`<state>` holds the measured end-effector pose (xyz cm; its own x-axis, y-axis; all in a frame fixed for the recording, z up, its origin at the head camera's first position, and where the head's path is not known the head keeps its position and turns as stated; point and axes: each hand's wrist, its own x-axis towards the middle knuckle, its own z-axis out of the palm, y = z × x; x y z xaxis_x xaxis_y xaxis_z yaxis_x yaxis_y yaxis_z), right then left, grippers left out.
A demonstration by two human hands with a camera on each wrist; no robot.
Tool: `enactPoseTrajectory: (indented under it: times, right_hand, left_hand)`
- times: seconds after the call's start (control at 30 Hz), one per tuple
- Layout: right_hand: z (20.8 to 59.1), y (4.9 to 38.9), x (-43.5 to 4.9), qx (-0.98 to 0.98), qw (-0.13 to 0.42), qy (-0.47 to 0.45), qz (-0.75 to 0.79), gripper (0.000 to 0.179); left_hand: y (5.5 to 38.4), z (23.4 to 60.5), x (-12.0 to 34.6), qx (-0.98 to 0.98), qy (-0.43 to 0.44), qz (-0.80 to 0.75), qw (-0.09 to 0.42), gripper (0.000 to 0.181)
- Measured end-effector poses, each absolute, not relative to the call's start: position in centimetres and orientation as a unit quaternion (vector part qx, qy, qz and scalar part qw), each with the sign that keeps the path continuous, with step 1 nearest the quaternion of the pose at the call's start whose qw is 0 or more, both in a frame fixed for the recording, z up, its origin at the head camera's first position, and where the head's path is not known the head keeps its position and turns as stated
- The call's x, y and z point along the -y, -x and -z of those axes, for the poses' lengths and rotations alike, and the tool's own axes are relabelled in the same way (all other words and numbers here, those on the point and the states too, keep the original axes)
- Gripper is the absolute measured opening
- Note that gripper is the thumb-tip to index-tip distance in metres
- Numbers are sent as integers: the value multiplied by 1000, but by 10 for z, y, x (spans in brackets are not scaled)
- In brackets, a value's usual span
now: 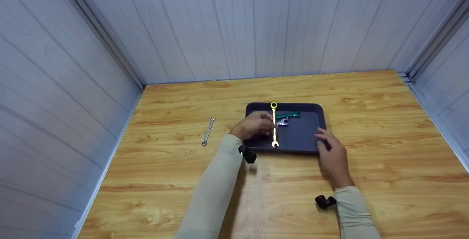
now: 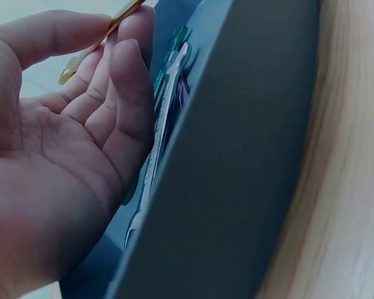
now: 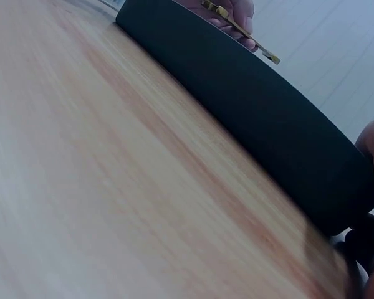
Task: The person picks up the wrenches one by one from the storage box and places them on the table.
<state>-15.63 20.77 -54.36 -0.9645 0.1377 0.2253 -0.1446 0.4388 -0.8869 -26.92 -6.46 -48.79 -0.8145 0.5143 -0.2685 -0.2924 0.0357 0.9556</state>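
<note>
My left hand [image 1: 253, 125] pinches a gold-yellow combination wrench [image 1: 274, 134] between thumb and fingers. The wrench is held above a dark grey tray [image 1: 300, 138], its ring end toward the back and its open end toward me. Inside the tray lie a green wrench [image 1: 294, 114] and a silver wrench [image 1: 283, 122], partly hidden by the left hand; the left wrist view shows the silver wrench [image 2: 165, 115] more fully. My right hand [image 1: 332, 156] is at the tray's front right corner, with loosely bent fingers and thumb at the rim.
A silver wrench [image 1: 208, 132] lies on the wooden table [image 1: 165, 180] to the left of the tray. White panel walls [image 1: 234, 26] stand behind the table and on both sides. A black wrist camera [image 1: 248, 154] sits below the left hand.
</note>
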Motion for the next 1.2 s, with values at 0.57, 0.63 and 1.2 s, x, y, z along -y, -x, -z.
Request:
enactPoseTrajectory:
  times: [0.57, 0.63, 1.2]
  right_hand:
    - [545, 154, -203, 839, 127, -6, -529, 28]
    - [544, 155, -202, 840, 133, -11, -527, 28]
    - [542, 156, -207, 836, 122, 0, -535, 28]
  left_hand:
    - [262, 486, 76, -658, -80, -680, 313, 8]
    - [262, 485, 76, -660, -83, -680, 307, 8]
    - [262, 464, 71, -675, -71, -686, 262, 7]
